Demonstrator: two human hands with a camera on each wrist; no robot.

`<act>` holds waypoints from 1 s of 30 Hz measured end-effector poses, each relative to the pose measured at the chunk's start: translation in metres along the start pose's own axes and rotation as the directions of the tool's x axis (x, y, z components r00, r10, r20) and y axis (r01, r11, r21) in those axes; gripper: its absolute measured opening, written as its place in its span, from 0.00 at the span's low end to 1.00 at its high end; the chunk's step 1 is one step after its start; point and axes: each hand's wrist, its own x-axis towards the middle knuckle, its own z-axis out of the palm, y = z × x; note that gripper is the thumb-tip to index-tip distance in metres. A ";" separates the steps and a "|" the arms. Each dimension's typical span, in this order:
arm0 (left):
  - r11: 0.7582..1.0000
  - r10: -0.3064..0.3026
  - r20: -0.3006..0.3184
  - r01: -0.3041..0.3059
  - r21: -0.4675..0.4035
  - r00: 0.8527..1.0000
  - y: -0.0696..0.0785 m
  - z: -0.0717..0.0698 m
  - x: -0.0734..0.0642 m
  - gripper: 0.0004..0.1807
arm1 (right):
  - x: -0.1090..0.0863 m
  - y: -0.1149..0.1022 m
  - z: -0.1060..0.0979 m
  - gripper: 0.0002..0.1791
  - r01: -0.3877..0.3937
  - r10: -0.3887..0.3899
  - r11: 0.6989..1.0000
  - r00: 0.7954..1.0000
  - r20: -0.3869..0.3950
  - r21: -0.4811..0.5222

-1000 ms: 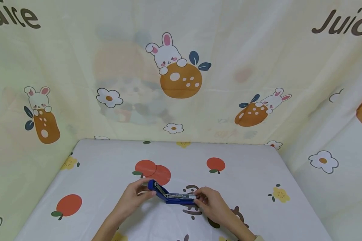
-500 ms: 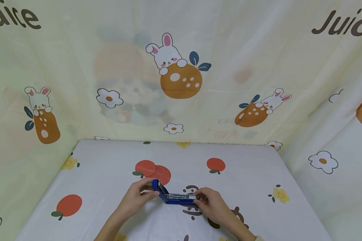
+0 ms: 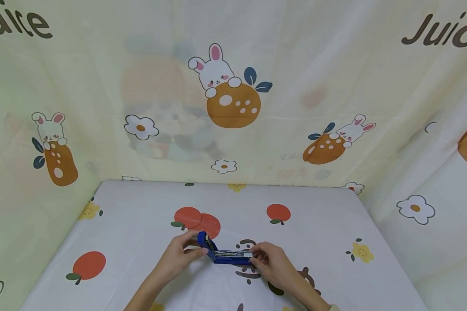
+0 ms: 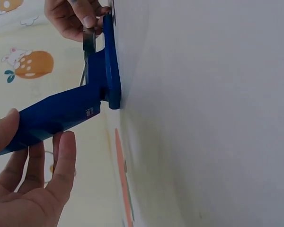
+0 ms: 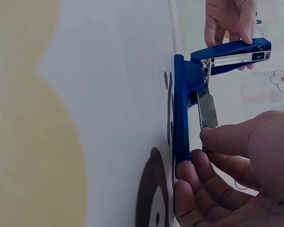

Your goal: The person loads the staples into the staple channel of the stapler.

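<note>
A blue stapler (image 3: 233,260) rests on the cloth-covered table, its top cover (image 4: 54,116) swung far back to the left and its metal staple magazine (image 5: 207,109) exposed. My left hand (image 3: 176,255) holds the raised cover near its end, thumb on one side and fingers on the other. With thumb and fingers, my right hand (image 3: 274,261) pinches the right end of the magazine, as the right wrist view shows; other fingers touch the end of the blue base (image 5: 181,109). Whether staples lie in the magazine I cannot tell.
A white cloth (image 3: 319,242) printed with fruit and flowers covers the table. Pale printed curtains (image 3: 280,142) hang behind it and on both sides.
My left hand has moved slightly to the right with the cover, which now stands a little steeper. The right hand and the stapler base have stayed in place.
</note>
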 end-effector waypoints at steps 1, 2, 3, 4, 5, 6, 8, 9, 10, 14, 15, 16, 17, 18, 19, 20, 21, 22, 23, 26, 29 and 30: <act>1.000 0.002 -0.001 -0.002 0.000 1.000 0.000 0.001 0.000 0.20 | 0.000 0.000 0.000 0.09 -0.004 0.004 1.000 1.000 0.001 0.001; 1.000 0.003 0.000 -0.003 0.000 1.000 0.000 0.001 0.000 0.20 | 0.000 0.000 0.000 0.09 -0.007 0.007 1.000 1.000 0.002 0.002; 1.000 0.003 0.000 -0.003 -0.001 1.000 0.000 0.002 0.001 0.19 | 0.000 -0.001 0.000 0.09 -0.010 0.010 1.000 1.000 0.003 0.004; 1.000 0.006 0.000 -0.006 -0.001 1.000 0.000 0.002 0.001 0.19 | 0.000 -0.001 -0.001 0.09 -0.011 0.011 1.000 1.000 0.005 0.006; 1.000 0.008 0.001 -0.008 -0.003 1.000 0.000 0.003 0.001 0.19 | 0.000 -0.001 -0.001 0.09 -0.012 0.012 1.000 1.000 0.006 0.009; 1.000 0.011 0.002 -0.011 -0.006 1.000 0.000 0.003 0.001 0.19 | 0.000 -0.001 -0.001 0.09 -0.012 0.012 1.000 1.000 0.007 0.011; 1.000 0.015 0.007 -0.015 -0.014 1.000 0.000 0.004 0.001 0.19 | 0.000 -0.001 -0.001 0.09 -0.011 0.010 1.000 1.000 0.009 0.014; 1.000 0.018 0.009 -0.018 -0.018 1.000 0.001 0.004 0.001 0.20 | 0.000 -0.001 -0.001 0.09 -0.010 0.010 1.000 1.000 0.009 0.017; 1.000 0.024 0.011 -0.024 -0.016 1.000 0.002 0.004 0.001 0.20 | 0.000 0.000 -0.001 0.09 -0.009 0.009 1.000 1.000 0.009 0.017; 1.000 0.020 0.019 -0.020 -0.014 1.000 0.003 0.006 0.001 0.21 | 0.000 0.000 0.000 0.09 -0.007 0.006 1.000 1.000 0.008 0.019; 1.000 0.018 0.020 -0.018 -0.011 1.000 0.003 0.006 0.001 0.21 | 0.000 0.000 0.000 0.09 -0.007 0.007 1.000 1.000 0.007 0.020; 1.000 0.014 0.020 -0.014 -0.005 1.000 0.004 0.007 0.001 0.21 | 0.000 0.000 0.000 0.09 -0.008 0.008 1.000 1.000 0.007 0.019; 1.000 0.008 0.020 -0.008 -0.005 1.000 0.004 0.008 0.002 0.21 | 0.000 0.000 0.000 0.09 -0.010 0.010 1.000 1.000 0.007 0.019; 1.000 0.005 0.019 -0.005 0.001 1.000 0.003 0.009 0.002 0.21 | 0.000 0.000 0.001 0.09 -0.012 0.012 1.000 1.000 0.007 0.018; 1.000 0.002 0.018 -0.002 0.004 1.000 0.003 0.009 0.003 0.21 | 0.000 0.000 0.001 0.09 -0.014 0.014 1.000 1.000 0.007 0.018; 1.000 0.001 0.015 -0.001 0.009 1.000 0.003 0.010 0.003 0.20 | 0.000 0.000 0.001 0.09 -0.016 0.016 1.000 1.000 0.008 0.017; 1.000 -0.002 0.014 0.001 0.008 1.000 0.003 0.010 0.003 0.21 | 0.000 0.000 0.001 0.09 -0.017 0.017 1.000 1.000 0.008 0.016; 1.000 0.002 0.012 -0.002 0.010 1.000 0.003 0.010 0.003 0.21 | 0.001 0.000 0.001 0.09 -0.017 0.017 1.000 1.000 0.009 0.015; 1.000 0.005 0.012 -0.005 0.008 1.000 0.003 0.010 0.003 0.21 | 0.001 0.000 0.000 0.09 -0.018 0.017 1.000 1.000 0.010 0.014; 1.000 0.005 0.006 -0.005 0.011 1.000 0.003 0.011 0.004 0.21 | 0.001 0.000 0.000 0.09 -0.021 0.020 1.000 1.000 0.010 0.015; 1.000 -0.010 -0.002 0.010 0.016 1.000 0.004 0.013 0.005 0.21 | 0.000 -0.001 -0.001 0.09 -0.024 0.024 1.000 1.000 0.007 0.011; 1.000 -0.015 -0.006 0.015 0.024 1.000 0.004 0.014 0.005 0.21 | 0.000 -0.002 -0.001 0.09 -0.026 0.026 1.000 1.000 0.006 0.011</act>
